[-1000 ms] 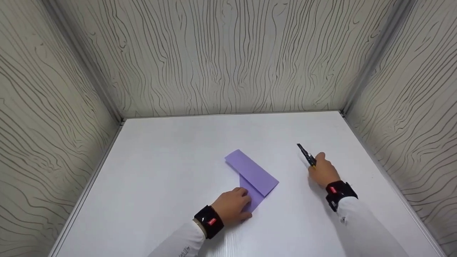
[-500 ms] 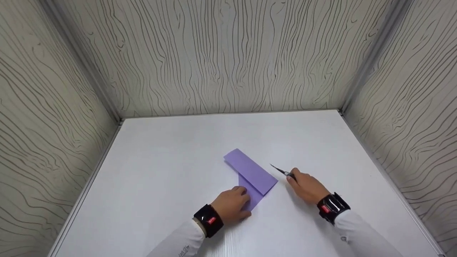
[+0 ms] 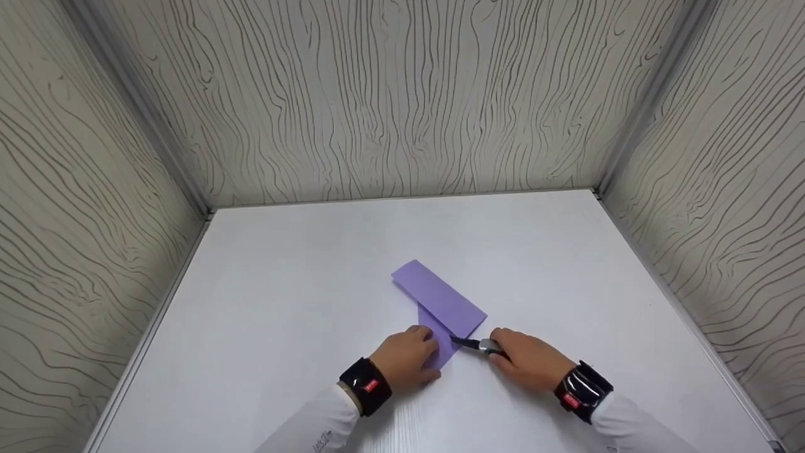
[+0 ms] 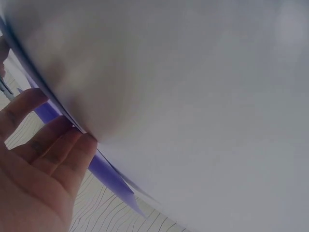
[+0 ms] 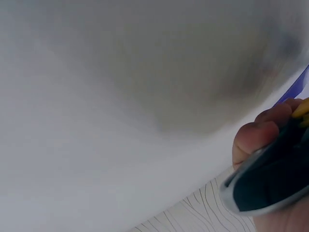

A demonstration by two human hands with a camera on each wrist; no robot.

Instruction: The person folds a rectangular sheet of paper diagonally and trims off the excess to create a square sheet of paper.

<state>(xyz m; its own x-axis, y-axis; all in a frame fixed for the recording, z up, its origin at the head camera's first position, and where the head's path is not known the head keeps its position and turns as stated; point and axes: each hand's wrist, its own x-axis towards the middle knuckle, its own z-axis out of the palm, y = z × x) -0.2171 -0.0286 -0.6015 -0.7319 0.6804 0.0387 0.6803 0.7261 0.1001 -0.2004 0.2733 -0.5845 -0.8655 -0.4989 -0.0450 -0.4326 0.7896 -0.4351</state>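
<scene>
A folded purple sheet of paper (image 3: 440, 298) lies slantwise on the white table, its upper part turned over as a flap. My left hand (image 3: 405, 360) rests on the lower part of the paper; its fingertips press down near the left side. In the left wrist view, the fingers (image 4: 79, 159) extend onto the paper, with the purple edge showing beyond. My right hand (image 3: 531, 360) grips a utility knife (image 3: 484, 346) with a dark and silver handle. Its dark blade points left and lies at the flap's lower edge near the right corner. Whether the blade goes under the flap, I cannot tell.
The white tabletop (image 3: 302, 264) spreads around the paper. Wood-grain panels (image 3: 402, 100) stand behind it and on both sides, with grey metal posts at the back corners. Both wrists wear black straps.
My right hand has moved left and toward me, bringing the utility knife from the right of the table to the paper. The left hand and the paper stay almost in place.
</scene>
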